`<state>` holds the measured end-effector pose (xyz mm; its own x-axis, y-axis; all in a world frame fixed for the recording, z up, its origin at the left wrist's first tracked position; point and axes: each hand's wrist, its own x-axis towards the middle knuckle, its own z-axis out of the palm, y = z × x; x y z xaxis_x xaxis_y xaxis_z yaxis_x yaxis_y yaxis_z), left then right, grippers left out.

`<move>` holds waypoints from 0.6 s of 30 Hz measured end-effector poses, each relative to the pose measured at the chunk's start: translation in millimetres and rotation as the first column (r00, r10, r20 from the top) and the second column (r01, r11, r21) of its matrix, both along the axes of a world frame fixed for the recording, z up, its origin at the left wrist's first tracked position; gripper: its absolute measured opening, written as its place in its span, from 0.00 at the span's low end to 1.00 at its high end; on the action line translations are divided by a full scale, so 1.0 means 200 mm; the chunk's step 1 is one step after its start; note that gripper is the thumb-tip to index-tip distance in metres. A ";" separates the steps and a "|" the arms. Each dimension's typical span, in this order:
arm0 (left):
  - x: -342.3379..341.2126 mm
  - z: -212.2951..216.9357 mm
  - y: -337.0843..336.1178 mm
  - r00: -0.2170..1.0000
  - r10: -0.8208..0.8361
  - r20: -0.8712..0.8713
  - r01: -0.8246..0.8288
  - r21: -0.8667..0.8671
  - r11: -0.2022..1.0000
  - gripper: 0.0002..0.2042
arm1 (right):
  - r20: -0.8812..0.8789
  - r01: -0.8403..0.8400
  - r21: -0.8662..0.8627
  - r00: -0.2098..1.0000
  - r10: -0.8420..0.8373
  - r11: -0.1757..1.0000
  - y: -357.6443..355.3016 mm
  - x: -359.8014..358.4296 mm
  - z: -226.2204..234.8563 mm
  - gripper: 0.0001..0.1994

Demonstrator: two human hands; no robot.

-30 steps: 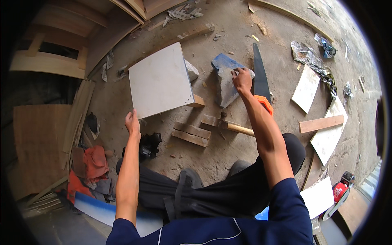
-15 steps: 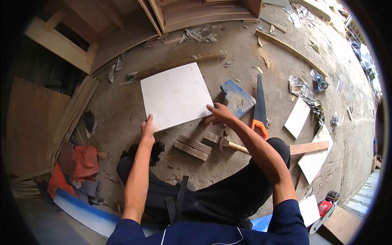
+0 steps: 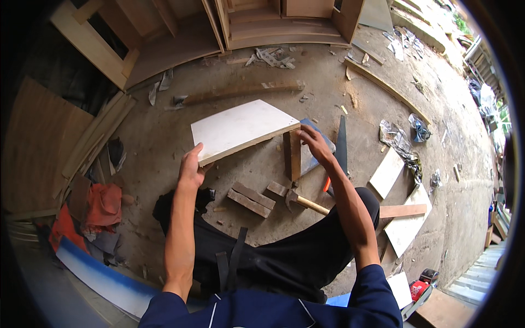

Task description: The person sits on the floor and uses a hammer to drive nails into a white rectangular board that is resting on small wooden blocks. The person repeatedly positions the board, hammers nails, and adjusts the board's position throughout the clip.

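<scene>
A white-faced board box (image 3: 243,127) with raw wooden edges is held up above the ground, tilted so its near edge shows. Under its right end a brown wooden side piece (image 3: 292,156) hangs down. My left hand (image 3: 192,167) grips the near left corner, thumb on the white face. At the right corner, my right hand (image 3: 316,143) has its fingers bent against the board's end. Below lie two brown wood blocks (image 3: 251,199) side by side and a claw hammer (image 3: 306,203) beside another block (image 3: 278,189). Behind my right hand is a blue worn slab (image 3: 309,158), partly hidden.
A handsaw (image 3: 341,145) lies right of the slab, its orange handle mostly covered by my arm. White boards (image 3: 387,174) and a wood strip (image 3: 403,210) lie further right. Wooden cabinets (image 3: 284,30) stand at the back; a long timber (image 3: 243,92) lies before them. Red cloth (image 3: 104,205) is at left.
The white board has tipped from facing me to lying flatter, revealing its wooden near edge and the side piece below. My right hand has shifted up and right with its corner.
</scene>
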<state>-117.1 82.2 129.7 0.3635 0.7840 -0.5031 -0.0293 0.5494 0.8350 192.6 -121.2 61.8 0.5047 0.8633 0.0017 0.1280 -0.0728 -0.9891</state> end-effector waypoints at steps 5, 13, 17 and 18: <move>-0.15 -0.07 0.16 0.992 0.003 0.122 0.012 -0.126 0.992 0.13 | 0.203 -0.069 -0.139 0.974 0.097 0.988 0.04 -0.17 0.12 0.43; -0.22 -0.01 0.28 0.985 -0.151 0.082 0.159 -0.105 0.982 0.11 | 0.490 0.041 0.099 0.868 -0.084 0.994 0.10 -0.26 0.21 0.35; -0.21 0.02 0.39 0.983 -0.179 0.034 0.181 -0.070 0.981 0.12 | 0.494 0.024 0.087 0.867 -0.064 0.996 0.13 -0.26 0.22 0.36; -0.18 0.04 0.41 0.984 -0.180 0.012 0.180 -0.066 0.981 0.12 | 0.486 0.017 0.063 0.873 -0.045 0.998 0.14 -0.26 0.22 0.36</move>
<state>-153.4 165.2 138.0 0.4987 0.6704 -0.5494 0.0700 0.6006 0.7965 141.3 -94.0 105.8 0.4543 0.8384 0.3011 0.5928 -0.0323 -0.8047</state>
